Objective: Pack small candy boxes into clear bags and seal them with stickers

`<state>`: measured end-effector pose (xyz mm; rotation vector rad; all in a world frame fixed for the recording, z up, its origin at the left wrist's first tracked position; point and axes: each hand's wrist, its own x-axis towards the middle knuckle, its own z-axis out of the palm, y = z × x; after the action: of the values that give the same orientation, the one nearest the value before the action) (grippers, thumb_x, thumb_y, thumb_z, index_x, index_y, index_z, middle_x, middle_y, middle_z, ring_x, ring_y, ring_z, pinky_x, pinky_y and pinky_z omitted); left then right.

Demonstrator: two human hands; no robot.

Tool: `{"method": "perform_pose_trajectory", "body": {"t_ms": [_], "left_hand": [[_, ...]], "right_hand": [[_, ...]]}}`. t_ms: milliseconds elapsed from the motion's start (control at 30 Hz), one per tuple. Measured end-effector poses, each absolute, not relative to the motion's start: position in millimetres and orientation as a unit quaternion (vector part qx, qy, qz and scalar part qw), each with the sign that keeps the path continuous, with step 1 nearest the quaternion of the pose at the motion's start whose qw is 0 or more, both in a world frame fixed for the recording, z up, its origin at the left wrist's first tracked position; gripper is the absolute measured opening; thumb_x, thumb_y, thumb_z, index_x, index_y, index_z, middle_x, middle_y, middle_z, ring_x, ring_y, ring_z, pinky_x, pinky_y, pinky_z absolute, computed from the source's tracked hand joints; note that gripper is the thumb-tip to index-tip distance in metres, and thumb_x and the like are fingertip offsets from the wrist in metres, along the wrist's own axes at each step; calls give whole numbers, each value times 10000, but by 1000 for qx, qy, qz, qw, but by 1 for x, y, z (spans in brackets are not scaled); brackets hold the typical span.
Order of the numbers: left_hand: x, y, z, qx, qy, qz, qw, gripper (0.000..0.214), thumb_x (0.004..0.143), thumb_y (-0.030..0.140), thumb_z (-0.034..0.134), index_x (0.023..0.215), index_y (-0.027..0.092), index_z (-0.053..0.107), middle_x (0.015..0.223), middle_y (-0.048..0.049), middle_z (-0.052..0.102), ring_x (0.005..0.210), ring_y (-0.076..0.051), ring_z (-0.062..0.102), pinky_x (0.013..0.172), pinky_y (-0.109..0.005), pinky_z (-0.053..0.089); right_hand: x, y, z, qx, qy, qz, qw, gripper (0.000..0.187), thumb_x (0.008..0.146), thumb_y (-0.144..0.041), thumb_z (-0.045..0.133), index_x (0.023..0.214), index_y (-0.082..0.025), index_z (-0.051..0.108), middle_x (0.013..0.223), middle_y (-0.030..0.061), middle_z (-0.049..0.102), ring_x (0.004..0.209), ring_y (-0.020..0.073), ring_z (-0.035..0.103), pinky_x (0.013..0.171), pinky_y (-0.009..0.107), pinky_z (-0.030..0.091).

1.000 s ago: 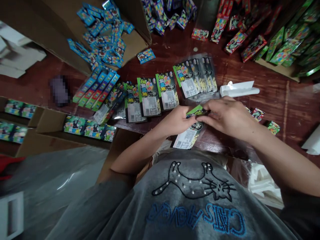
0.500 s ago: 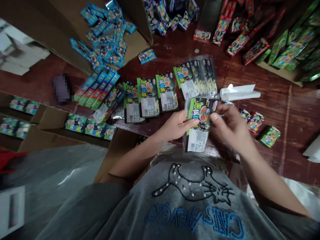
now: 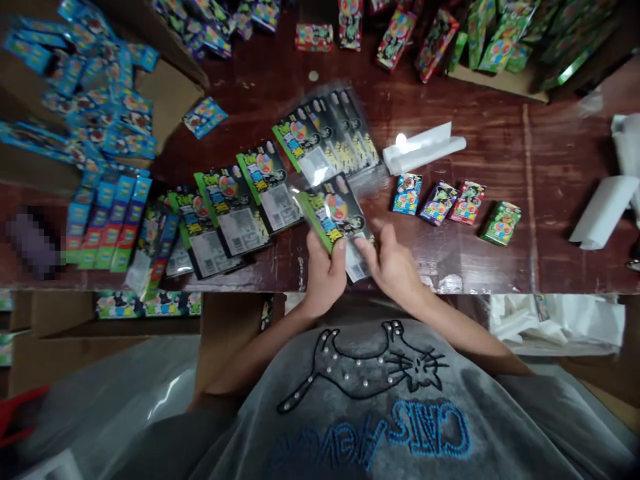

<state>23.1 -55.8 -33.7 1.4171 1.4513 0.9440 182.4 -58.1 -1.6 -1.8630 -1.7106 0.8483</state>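
Your left hand (image 3: 325,277) grips the sealed pack (image 3: 334,220) with the thumb on its front; your right hand (image 3: 395,263), fingers loose, only touches its lower edge. Half a second ago you held it upright; now it is lowered over the bench (image 3: 500,160), beside the row of packs (image 3: 240,200).

Only legible text: "CATS" in blue letters on the grey shirt (image 3: 380,400) at 6 o'clock (upside down to the camera; a second word beside it is too distorted to read). Print and white barcode labels on the card packs (image 3: 235,207) at 10 o'clock are too blurred to read.
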Motion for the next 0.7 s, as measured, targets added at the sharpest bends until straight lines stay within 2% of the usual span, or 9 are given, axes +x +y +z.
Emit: {"method": "perform_pose_trajectory", "body": {"t_ms": [67, 133, 200, 233, 333, 433, 533, 600, 700], "left_hand": [[17, -57, -36, 599, 567, 369, 430, 586, 1110, 618, 460, 1564, 274, 324, 1482, -172, 610, 1313, -264, 668, 1117, -472, 568], [5, -62, -31, 643, 544, 350, 410, 696, 1114, 624, 444, 1673, 308, 177, 1577, -178, 530, 1354, -275, 643, 1104, -464, 585], [-14, -65, -17, 684, 542, 357, 332, 835, 1098, 596, 506, 1726, 348, 16, 1694, -175, 384, 1400, -303, 603, 1047, -452, 622], [-24, -64, -6, 714, 537, 354, 275, 895, 1081, 554, 566, 1738, 358, -10, 1728, -170, 327, 1433, -325, 572, 1043, -464, 627], [-37, -46, 27, 863, 419, 238, 154, 941, 1004, 366, 726, 1754, 323, 159, 1746, -176, 339, 1561, -384, 446, 1211, -571, 509], [-15, -12, 41, 960, 214, 61, 169, 933, 912, 333, 849, 1704, 309, 359, 1786, -165, 331, 1643, -406, 341, 1342, -628, 291], [19, 14, 35, 973, 139, -21, 182, 827, 864, 391, 900, 1603, 344, 532, 1762, -121, 406, 1617, -410, 382, 1336, -650, 234], [30, 14, 29, 970, 159, -47, 179, 753, 889, 407, 871, 1575, 314, 574, 1704, -140, 485, 1539, -409, 470, 1286, -631, 304], [19, -7, 24, 954, 237, -63, 174, 785, 907, 433, 844, 1609, 260, 537, 1687, -180, 486, 1473, -415, 494, 1188, -571, 411]], "right_hand": [[182, -67, -3, -664, -640, 333, 197, 528, 1123, -560, 354, 1433, -166, 518, 1176, 183, 814, 872, 310, 806, 711, 388, 569], [192, -73, -1, -651, -658, 333, 179, 553, 1133, -562, 333, 1481, -168, 504, 1178, 179, 818, 916, 315, 809, 720, 392, 591], [217, -72, 7, -639, -687, 289, 192, 662, 1109, -644, 367, 1543, -158, 484, 1229, 195, 803, 1034, 334, 791, 819, 444, 626], [234, -68, 12, -630, -706, 249, 207, 724, 1088, -687, 390, 1565, -151, 482, 1285, 210, 782, 1127, 350, 764, 916, 494, 624], [290, -43, 21, -609, -751, 111, 229, 806, 1050, -731, 437, 1602, -147, 492, 1573, 240, 612, 1459, 417, 566, 1209, 652, 444], [324, -10, 10, -607, -776, 84, 154, 822, 1050, -708, 453, 1647, -143, 457, 1731, 243, 430, 1609, 461, 371, 1270, 701, 329], [321, 7, -13, -569, -812, 96, 86, 792, 1066, -659, 450, 1663, -139, 432, 1753, 254, 389, 1586, 458, 397, 1267, 720, 304], [312, 5, -24, -558, -821, 87, 81, 765, 1069, -622, 462, 1654, -130, 441, 1741, 267, 399, 1521, 458, 464, 1234, 719, 338], [302, -11, -28, -560, -816, 80, 120, 739, 1054, -615, 499, 1605, -123, 496, 1662, 283, 486, 1417, 462, 538, 1148, 692, 420]]}}
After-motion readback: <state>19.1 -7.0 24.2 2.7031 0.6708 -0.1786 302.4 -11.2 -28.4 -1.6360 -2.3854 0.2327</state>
